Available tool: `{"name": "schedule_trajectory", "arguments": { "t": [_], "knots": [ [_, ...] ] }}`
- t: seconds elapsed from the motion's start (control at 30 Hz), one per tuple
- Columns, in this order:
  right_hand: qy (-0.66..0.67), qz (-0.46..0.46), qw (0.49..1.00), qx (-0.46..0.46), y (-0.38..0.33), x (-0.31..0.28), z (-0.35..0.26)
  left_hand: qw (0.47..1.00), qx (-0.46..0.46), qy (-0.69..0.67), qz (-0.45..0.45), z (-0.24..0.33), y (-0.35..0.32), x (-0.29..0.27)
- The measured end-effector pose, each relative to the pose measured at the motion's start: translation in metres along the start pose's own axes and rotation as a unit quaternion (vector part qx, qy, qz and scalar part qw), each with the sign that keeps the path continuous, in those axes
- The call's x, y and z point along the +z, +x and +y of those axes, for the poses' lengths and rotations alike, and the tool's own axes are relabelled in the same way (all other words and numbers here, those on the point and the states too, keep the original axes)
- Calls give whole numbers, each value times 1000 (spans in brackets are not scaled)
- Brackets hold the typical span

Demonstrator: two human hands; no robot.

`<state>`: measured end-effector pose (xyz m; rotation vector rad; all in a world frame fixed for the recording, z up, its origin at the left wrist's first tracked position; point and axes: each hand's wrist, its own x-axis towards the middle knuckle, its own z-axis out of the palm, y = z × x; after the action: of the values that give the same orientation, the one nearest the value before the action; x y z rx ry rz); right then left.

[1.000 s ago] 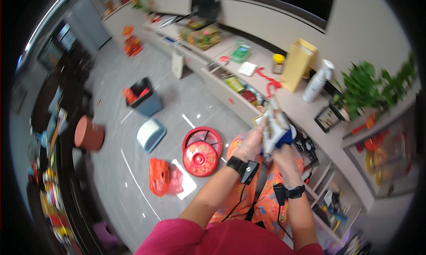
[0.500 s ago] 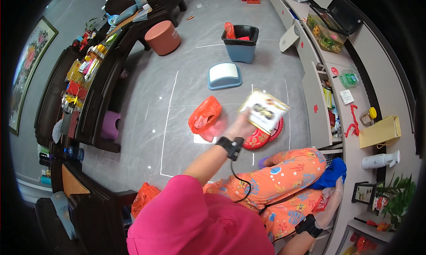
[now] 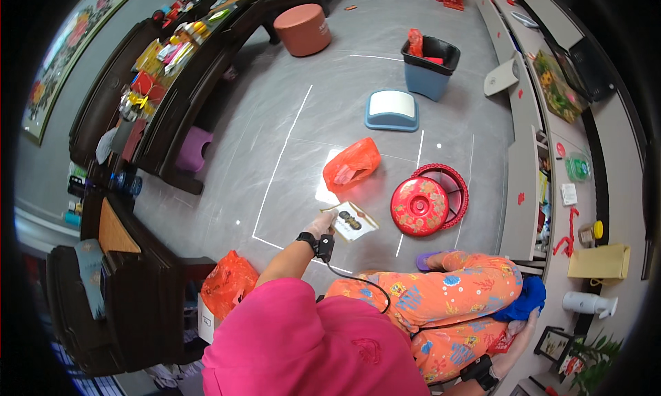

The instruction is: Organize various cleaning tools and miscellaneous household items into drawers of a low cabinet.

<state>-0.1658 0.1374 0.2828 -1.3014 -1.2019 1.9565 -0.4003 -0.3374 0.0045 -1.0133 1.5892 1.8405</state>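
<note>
My left hand [image 3: 321,225] is closed on the edge of a flat white packet [image 3: 353,222] with gold trim and dark pictures, held low over the floor. Just beyond it lies an orange-red plastic bag [image 3: 352,164] with something pale pink inside. To the right are a round red snack box [image 3: 463,198] with compartments and its flowered red lid [image 3: 419,206], which partly overlaps the box. My right hand [image 3: 527,329], beside my knees, is closed on a crumpled blue cloth [image 3: 525,301]. A small red packet [image 3: 504,341] shows below that hand; whether it is gripped too, I cannot tell.
A blue bin [image 3: 427,79] with a black rim stands ahead, its lid [image 3: 392,111] on the floor nearer. Right runs a low cabinet [image 3: 521,203] with an open drawer. A dark wooden table [image 3: 162,131] stands left; another red bag [image 3: 231,280] sits near my left elbow.
My left hand has carried the white packet left and nearer to me, uncovering the red snack box and lid. The view has shifted left. My right hand stays at the blue cloth.
</note>
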Motion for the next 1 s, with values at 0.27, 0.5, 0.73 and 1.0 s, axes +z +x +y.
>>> {"name": "schedule_trajectory", "arguments": {
  "t": [0.27, 0.5, 0.73, 1.0],
  "knots": [
    [-40, 0, 999, -7, 7, -10, 6, 996, -20, -6, 89, -11, -39, -91],
    [-71, -9, 997, -12, 7, -11, 6, 921, 69, -254, 285, -24, -22, -177],
    [-87, -7, 996, -7, 12, -19, 7, 972, 17, -85, 219, -11, -38, -159],
    [-81, 28, 996, -36, 19, -24, 18, 992, -25, 40, 115, 11, -50, -89]
  ]
}}
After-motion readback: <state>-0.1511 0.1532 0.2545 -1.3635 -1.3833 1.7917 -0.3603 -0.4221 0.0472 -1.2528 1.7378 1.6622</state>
